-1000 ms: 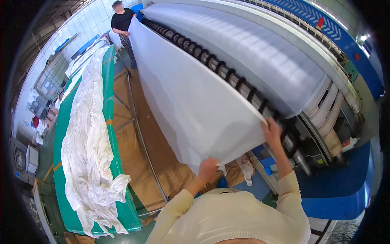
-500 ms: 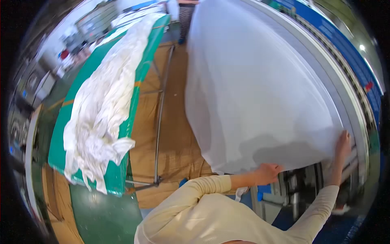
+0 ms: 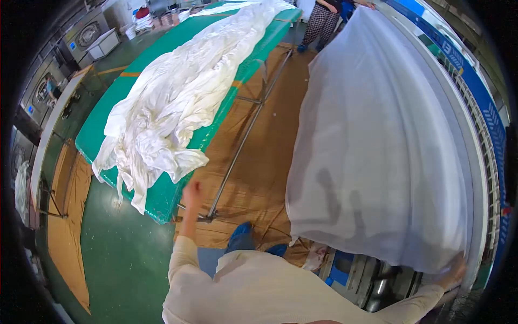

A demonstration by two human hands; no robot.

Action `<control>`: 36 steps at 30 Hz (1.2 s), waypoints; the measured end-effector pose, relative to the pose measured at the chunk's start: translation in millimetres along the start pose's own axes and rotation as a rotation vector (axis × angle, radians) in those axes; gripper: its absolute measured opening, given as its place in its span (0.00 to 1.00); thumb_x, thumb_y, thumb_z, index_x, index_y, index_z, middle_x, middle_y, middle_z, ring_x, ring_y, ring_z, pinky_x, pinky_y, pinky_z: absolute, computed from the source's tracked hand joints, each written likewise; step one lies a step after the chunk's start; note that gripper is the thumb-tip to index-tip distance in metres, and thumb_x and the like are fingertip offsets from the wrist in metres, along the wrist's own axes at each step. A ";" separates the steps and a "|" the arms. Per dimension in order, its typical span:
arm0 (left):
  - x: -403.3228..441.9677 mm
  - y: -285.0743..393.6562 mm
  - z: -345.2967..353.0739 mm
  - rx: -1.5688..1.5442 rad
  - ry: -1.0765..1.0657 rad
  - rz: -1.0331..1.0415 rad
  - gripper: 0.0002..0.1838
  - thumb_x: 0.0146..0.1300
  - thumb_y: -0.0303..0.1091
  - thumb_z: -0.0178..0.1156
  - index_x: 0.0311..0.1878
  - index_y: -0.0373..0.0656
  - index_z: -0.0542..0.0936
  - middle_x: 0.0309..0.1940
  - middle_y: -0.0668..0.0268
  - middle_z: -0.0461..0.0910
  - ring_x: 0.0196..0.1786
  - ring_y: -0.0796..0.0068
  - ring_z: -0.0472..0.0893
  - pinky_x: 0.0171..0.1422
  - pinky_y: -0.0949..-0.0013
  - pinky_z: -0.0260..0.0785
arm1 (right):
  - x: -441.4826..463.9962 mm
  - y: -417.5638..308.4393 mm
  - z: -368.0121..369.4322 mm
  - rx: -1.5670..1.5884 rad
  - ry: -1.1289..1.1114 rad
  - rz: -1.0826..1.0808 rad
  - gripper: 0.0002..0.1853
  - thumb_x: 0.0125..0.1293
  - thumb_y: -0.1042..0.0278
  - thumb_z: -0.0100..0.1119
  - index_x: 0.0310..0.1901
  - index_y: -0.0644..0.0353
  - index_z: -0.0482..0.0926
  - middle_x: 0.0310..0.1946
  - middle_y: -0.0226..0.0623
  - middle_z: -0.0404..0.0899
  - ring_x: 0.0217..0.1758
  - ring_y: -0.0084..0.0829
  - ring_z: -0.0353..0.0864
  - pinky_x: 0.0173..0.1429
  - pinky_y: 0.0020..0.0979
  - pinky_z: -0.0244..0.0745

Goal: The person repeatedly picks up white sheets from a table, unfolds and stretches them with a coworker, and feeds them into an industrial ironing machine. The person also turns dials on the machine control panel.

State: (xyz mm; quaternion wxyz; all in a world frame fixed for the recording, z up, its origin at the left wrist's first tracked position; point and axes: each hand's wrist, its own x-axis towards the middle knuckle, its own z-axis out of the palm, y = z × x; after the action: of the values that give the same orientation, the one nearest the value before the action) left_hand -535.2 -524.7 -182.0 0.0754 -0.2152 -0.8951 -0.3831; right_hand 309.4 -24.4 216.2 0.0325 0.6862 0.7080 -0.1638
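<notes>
A large white sheet (image 3: 372,162) hangs spread along the machine on the right, its near edge curving down toward me. My right hand (image 3: 454,271) is closed at the near right corner of this sheet, against the machine's edge; its fingertips are partly hidden. My left hand (image 3: 192,195) is off the sheet, near the end of the green table (image 3: 159,211), loosely curled with fingers a little apart and nothing visible in it. Just above it, a long heap of crumpled white cloth (image 3: 172,102) lies on the table, one loose end near my hand.
A blue and white machine (image 3: 477,102) runs along the right. At the far end of the sheet stands a person in checked trousers (image 3: 319,24). Brown cloth (image 3: 259,146) covers the floor between table and sheet, beside a metal table leg (image 3: 237,156). Front-loading machines (image 3: 81,35) stand left.
My left hand has left the sheet's near edge and swung left to the green table. My right hand stays at the sheet's corner. The view has turned left, and the sheet hangs in looser folds.
</notes>
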 end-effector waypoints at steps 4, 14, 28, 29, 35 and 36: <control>73.6 -24.1 -53.9 0.053 0.089 -0.135 0.04 0.61 0.30 0.57 0.35 0.41 0.79 0.25 0.55 0.78 0.29 0.55 0.78 0.34 0.60 0.69 | 68.1 47.6 70.9 0.099 1.382 1.100 0.35 0.58 0.37 0.59 0.56 0.60 0.79 0.52 0.44 0.79 0.54 0.43 0.78 0.58 0.46 0.71; 310.6 -135.4 -78.0 0.304 0.419 0.078 0.13 0.60 0.29 0.58 0.47 0.38 0.73 0.47 0.52 0.74 0.51 0.51 0.74 0.54 0.53 0.69 | -8.9 -83.9 220.3 -0.659 1.237 0.030 0.19 0.68 0.54 0.48 0.51 0.51 0.83 0.48 0.45 0.81 0.51 0.44 0.80 0.56 0.41 0.74; 431.5 -163.8 -127.7 0.393 -0.069 0.078 0.10 0.60 0.38 0.60 0.31 0.40 0.81 0.22 0.53 0.79 0.32 0.60 0.81 0.37 0.58 0.69 | -27.7 -324.5 514.2 0.308 0.353 -0.334 0.09 0.61 0.68 0.63 0.40 0.63 0.82 0.36 0.44 0.81 0.40 0.38 0.82 0.44 0.40 0.80; 434.0 -149.3 -137.0 0.281 -0.007 0.250 0.11 0.60 0.37 0.60 0.28 0.41 0.81 0.18 0.53 0.77 0.29 0.64 0.81 0.34 0.61 0.69 | -35.1 -373.8 518.7 0.305 0.315 -0.353 0.08 0.61 0.69 0.64 0.39 0.63 0.82 0.34 0.44 0.81 0.38 0.37 0.83 0.41 0.39 0.80; 377.0 70.2 -235.9 -1.153 0.207 0.103 0.10 0.65 0.37 0.58 0.37 0.39 0.81 0.35 0.71 0.81 0.35 0.81 0.77 0.43 0.73 0.69 | -122.3 -684.5 481.7 0.643 -0.199 -0.922 0.10 0.63 0.74 0.61 0.46 0.59 0.82 0.46 0.41 0.80 0.48 0.34 0.82 0.48 0.28 0.77; 351.6 117.0 -243.0 -1.307 0.189 0.023 0.09 0.65 0.35 0.58 0.38 0.40 0.80 0.35 0.71 0.80 0.35 0.82 0.77 0.43 0.73 0.70 | -130.3 -710.0 491.2 0.794 -0.366 -1.018 0.18 0.65 0.77 0.58 0.57 0.60 0.76 0.53 0.37 0.76 0.56 0.31 0.78 0.55 0.26 0.74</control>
State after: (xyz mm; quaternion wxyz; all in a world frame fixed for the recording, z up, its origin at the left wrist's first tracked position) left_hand -805.6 -512.3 168.8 0.0118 -0.1918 -0.4652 -0.8641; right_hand -468.5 -288.7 -79.3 -0.1844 0.1877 0.8123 -0.5205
